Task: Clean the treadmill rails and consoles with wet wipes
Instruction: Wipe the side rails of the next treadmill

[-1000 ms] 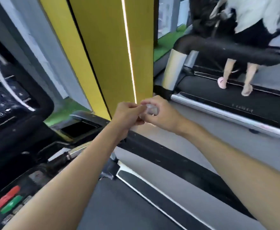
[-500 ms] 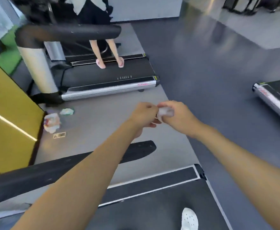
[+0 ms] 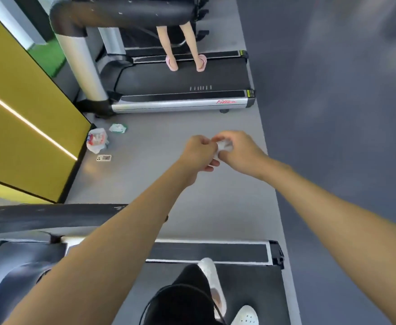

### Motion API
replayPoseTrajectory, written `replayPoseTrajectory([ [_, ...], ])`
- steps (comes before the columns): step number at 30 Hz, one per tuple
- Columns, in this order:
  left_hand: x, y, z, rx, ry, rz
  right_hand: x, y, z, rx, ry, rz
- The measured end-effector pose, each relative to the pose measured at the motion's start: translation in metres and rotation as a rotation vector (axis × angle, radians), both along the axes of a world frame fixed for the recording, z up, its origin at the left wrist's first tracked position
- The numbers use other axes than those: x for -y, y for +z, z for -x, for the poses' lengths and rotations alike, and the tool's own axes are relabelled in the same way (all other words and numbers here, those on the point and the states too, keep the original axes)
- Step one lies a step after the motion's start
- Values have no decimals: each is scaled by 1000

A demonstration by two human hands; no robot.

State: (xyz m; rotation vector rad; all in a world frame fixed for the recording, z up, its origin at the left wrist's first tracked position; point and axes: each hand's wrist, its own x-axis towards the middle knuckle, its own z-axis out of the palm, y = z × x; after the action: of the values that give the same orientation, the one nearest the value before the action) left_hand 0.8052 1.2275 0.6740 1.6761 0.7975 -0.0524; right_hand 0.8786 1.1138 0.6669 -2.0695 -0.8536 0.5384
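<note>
While both hands pinch the wadded wet wipe [image 3: 224, 146] over the floor [image 3: 145, 181], left hand [image 3: 198, 152] touching right hand [image 3: 242, 150], the black rail [image 3: 51, 216] lies down-left of the grip, long axis left-right, left hand nearer.

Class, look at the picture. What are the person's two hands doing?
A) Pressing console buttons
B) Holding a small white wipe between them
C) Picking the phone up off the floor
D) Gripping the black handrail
B: the left hand and the right hand meet around a crumpled white wipe in the air above the grey floor, clear of the black handrail.
</note>
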Motion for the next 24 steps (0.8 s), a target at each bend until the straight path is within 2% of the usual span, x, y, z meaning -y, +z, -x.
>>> replayPoseTrajectory([
  [10, -107, 5, -112, -6, 286, -42, -132, 11, -125, -46, 161, 37],
  [14, -165, 16, -134, 23, 449, -86, -207, 25, -157, -25, 309, 27],
  [21, -278, 11, -116, 117, 883, -128, -358, 23, -155, -10, 701, -21],
  [24, -325, -12, -103, 168, 1082, -222, -428, -1, -144, 22, 915, -65],
])
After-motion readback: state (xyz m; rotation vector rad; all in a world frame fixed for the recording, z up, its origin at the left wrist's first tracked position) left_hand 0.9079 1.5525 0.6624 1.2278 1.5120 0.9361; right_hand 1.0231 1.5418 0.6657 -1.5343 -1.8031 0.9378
